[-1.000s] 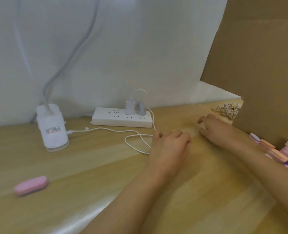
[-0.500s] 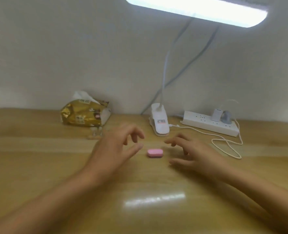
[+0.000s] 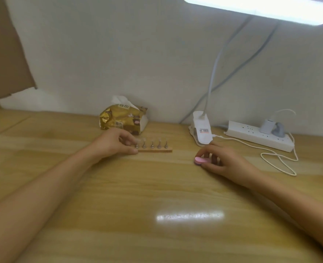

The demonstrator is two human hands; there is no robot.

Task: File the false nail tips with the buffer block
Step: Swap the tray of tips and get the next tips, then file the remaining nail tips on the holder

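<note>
Left hand (image 3: 115,144) is pinching the left end of the wooden strip (image 3: 157,150) carrying the nail tips (image 3: 152,144). Right hand (image 3: 225,161) is gripping the pink buffer block (image 3: 200,160), which is resting on the table (image 3: 157,186). Tissue pack (image 3: 122,118), lamp clamp (image 3: 201,130) and power strip (image 3: 251,135) are sitting behind, by the wall.

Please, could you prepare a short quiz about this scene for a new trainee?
1. True or false: the right hand grips the pink buffer block.
2. What holds the left end of the wooden strip carrying the nail tips? A) the left hand B) the right hand C) nothing
3. Fill in: behind the strip lies a gold pack of ____.
Key: 1 true; 2 A; 3 tissues.
</note>
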